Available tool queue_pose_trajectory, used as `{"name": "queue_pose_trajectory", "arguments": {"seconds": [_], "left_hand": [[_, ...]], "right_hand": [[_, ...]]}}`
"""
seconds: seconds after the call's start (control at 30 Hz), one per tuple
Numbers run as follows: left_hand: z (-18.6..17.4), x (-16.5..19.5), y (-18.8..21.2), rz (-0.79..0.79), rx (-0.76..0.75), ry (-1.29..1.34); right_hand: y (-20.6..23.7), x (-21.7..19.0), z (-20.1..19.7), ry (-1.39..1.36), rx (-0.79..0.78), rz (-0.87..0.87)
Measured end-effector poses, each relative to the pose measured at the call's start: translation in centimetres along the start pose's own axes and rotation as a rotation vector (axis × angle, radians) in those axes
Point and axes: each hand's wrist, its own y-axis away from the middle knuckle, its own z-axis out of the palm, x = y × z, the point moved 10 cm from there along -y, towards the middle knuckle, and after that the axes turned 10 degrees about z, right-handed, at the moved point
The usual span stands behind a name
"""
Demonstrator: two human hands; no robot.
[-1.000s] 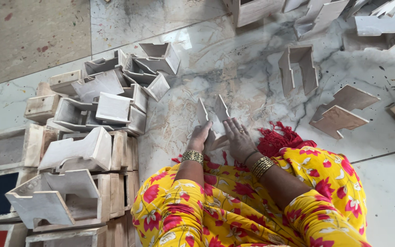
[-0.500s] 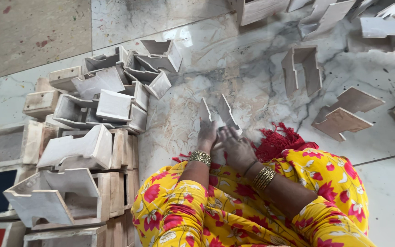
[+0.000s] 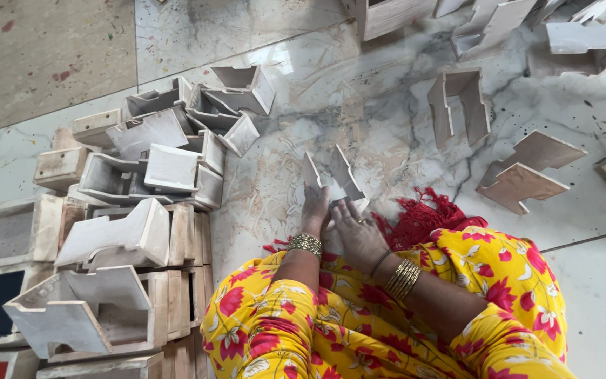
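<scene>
A small white-painted wooden piece (image 3: pixel 334 179) with two upright side panels stands on the marble floor in front of my knees. My left hand (image 3: pixel 315 208) grips its left panel from below. My right hand (image 3: pixel 359 235) rests against its right side, fingers spread over the base. Both wrists wear gold bangles, and my legs are in yellow cloth with red flowers.
A heap of similar white wooden pieces (image 3: pixel 170 147) is stacked at the left. A U-shaped piece (image 3: pixel 457 105) and flat stepped panels (image 3: pixel 527 172) lie to the right, more pieces (image 3: pixel 499 24) at the top. A red fringed cloth (image 3: pixel 422 217) lies by my right knee.
Both hands have shifted slightly right with the piece, and the view has drifted a little. The piece stays between my hands.
</scene>
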Motion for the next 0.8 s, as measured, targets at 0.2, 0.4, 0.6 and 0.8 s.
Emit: {"name": "queue_pose_trajectory", "arguments": {"seconds": [0.2,0.4,0.6,0.8], "left_hand": [[-0.3,-0.2,0.1,0.018,0.034,-0.09],[-0.4,0.7,-0.1,0.089,0.049,-0.098],[-0.2,0.2,0.6,-0.031,-0.018,0.038],[-0.7,0.7,0.6,0.061,0.05,-0.073]], "right_hand": [[-1.2,2.4,-1.0,-0.065,0.066,0.104],[-1.0,4.3,-1.2,-0.154,0.03,0.278],[1.1,-1.1,-3.6,-0.045,0.318,-0.137],[-0.1,4.9,-5.0,-0.268,0.322,0.21]]}}
